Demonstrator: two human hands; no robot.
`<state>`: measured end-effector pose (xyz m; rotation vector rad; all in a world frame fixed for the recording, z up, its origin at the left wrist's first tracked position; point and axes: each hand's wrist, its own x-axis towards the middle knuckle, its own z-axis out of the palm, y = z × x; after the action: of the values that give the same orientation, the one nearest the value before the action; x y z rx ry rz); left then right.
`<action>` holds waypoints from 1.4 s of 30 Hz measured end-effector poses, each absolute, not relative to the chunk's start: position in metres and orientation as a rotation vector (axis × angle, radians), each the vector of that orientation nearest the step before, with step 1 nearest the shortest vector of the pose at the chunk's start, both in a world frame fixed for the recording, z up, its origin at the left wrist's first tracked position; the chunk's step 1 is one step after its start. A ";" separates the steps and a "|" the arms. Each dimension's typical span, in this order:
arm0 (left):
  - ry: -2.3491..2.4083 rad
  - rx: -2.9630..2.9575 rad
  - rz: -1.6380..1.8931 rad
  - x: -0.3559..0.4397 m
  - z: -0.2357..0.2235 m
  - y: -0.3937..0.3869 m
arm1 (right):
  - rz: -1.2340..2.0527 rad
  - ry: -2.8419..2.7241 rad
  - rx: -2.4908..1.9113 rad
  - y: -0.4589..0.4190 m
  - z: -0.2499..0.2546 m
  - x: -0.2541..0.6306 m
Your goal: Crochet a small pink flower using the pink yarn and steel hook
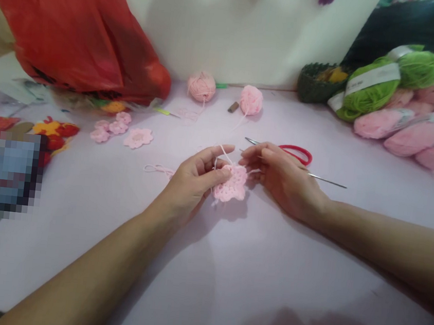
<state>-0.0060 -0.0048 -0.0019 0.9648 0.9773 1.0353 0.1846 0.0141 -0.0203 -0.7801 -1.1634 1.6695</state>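
Observation:
A pink crocheted flower piece (233,186) is pinched between the thumb and fingers of my left hand (196,176), near the middle of the head view. Pale pink yarn (224,154) runs over my left index finger. My right hand (285,177) is closed round a thin metal crochet hook (329,181), whose shaft sticks out behind the hand to the right. Its fingers are just right of the flower piece, and a strand of yarn stretches between them. Scissors with red handles (299,153) lie on the table beyond my right hand, partly covered by it.
Two pink yarn balls (201,87) (251,100) stand by the wall. Finished pink flowers (139,138) lie left, below a red bag (94,36). Green skeins (372,88), pink skeins (419,134) and a dark green basket (314,85) fill the right back. A blurred-out object (8,177) lies left.

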 end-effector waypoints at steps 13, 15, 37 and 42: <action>1.013 1.019 1.004 -0.008 0.000 -0.005 | 1.506 -1.427 -0.711 0.003 -0.007 0.188; 0.998 1.024 1.001 -0.008 0.000 -0.005 | 1.511 -1.433 -0.715 0.003 -0.009 0.188; 1.012 1.019 0.986 -0.007 -0.002 -0.006 | 1.483 -1.458 -0.772 0.002 -0.009 0.188; 0.993 1.047 0.970 -0.007 -0.003 -0.006 | 1.489 -1.484 -0.770 0.002 -0.010 0.188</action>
<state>-0.0073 -0.0061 -0.0033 1.0471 0.9932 0.9703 0.1879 0.0024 -0.0103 -0.7698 -1.4837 1.4890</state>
